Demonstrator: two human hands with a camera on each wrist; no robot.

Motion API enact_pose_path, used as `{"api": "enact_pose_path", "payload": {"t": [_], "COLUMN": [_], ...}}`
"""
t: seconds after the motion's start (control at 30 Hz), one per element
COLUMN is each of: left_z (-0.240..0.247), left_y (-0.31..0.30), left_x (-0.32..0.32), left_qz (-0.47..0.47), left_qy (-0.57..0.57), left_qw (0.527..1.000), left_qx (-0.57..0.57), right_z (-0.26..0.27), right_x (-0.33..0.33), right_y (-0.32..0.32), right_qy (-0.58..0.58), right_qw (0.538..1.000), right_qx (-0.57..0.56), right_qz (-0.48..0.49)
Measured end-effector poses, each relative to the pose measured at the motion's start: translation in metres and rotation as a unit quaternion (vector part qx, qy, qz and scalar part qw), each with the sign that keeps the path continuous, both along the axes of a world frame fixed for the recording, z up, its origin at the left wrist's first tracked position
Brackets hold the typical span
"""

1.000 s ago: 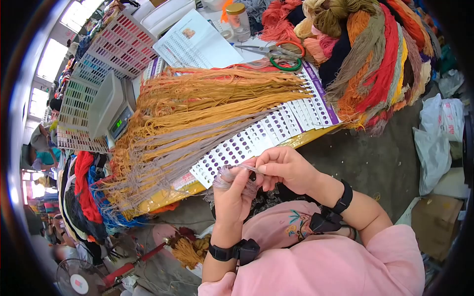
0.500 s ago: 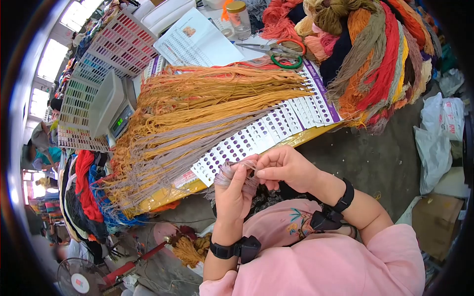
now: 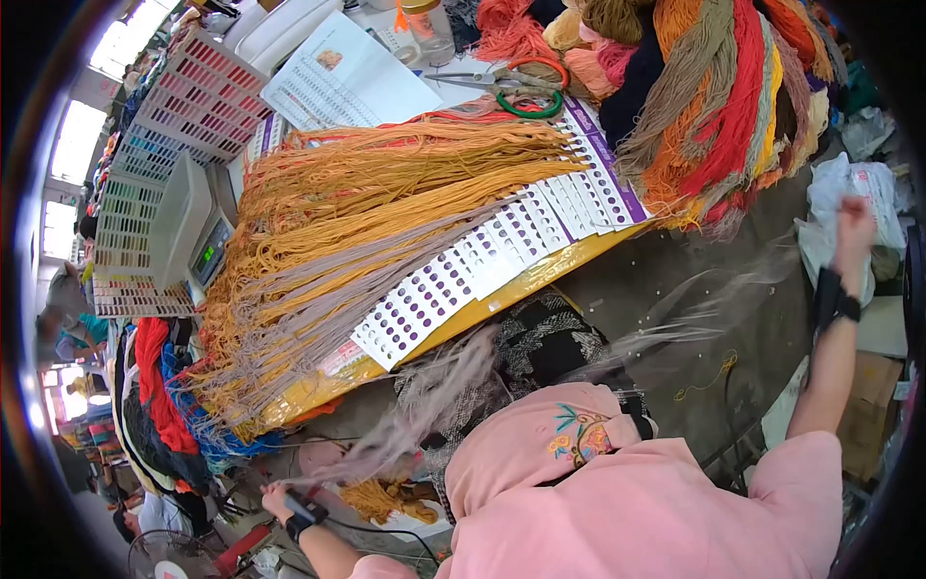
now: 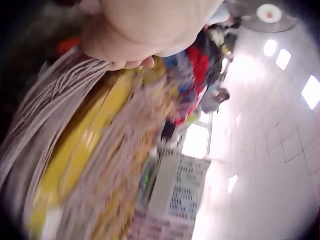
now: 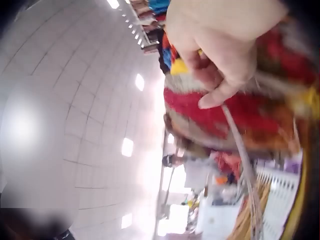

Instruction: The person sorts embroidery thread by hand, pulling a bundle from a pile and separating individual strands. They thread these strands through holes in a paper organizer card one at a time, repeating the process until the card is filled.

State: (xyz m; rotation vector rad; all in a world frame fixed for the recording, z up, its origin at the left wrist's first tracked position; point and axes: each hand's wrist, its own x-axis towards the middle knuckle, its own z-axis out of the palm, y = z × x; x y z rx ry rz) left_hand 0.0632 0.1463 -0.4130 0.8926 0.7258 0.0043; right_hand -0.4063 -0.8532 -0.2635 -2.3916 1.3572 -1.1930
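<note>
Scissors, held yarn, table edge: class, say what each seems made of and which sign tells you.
Scissors: grey, shiny blades suggest steel; smooth orange and green handles, probably plastic.
Yarn: soft, fine, loose strands, a textile fibre, perhaps cotton; the look cannot settle which.
Table edge: yellow and glossy with bright glare, likely plastic tape or film.

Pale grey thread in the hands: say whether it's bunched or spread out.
Spread out: long, loose grey strands fan from the left hand, and more trail from the right hand, with the hands held wide apart.
</note>
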Motion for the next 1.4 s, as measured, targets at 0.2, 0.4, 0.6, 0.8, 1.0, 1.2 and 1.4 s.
{"api": "enact_pose_path", "payload": {"t": [0.2, 0.4, 0.6, 0.8, 1.0, 1.2, 1.4], "left_z": [0.111, 0.119, 0.090, 0.063, 0.066, 0.053, 0.060], "left_y": [-0.275, -0.549, -0.662, -0.692, -0.685, -0.696, -0.663], "left_x": [0.022, -0.023, -0.058, -0.051, -0.044, -0.051, -0.041], "left_qz": [-0.084, -0.522, -0.668, -0.701, -0.676, -0.630, -0.586], "left_qy": [-0.063, 0.003, 0.001, -0.092, -0.052, -0.074, -0.018], "left_qw": [0.979, 0.843, 0.740, 0.669, 0.728, 0.759, 0.807], "left_qx": [-0.173, -0.132, 0.074, 0.227, 0.105, 0.145, -0.075], "right_z": [0.084, -0.023, -0.096, -0.103, -0.095, -0.106, -0.103], "right_x": [0.129, 0.295, 0.327, 0.327, 0.320, 0.320, 0.319], "right_y": [0.072, 0.183, 0.205, 0.203, 0.216, 0.208, 0.212], "right_qy": [0.051, -0.094, -0.079, -0.058, -0.018, -0.026, -0.066], "right_qw": [0.977, 0.834, 0.896, 0.913, 0.907, 0.880, 0.893], "right_qx": [-0.187, 0.361, 0.260, 0.214, 0.061, 0.163, 0.165], "right_qz": [0.094, 0.407, 0.353, 0.343, 0.415, 0.445, 0.414]}}
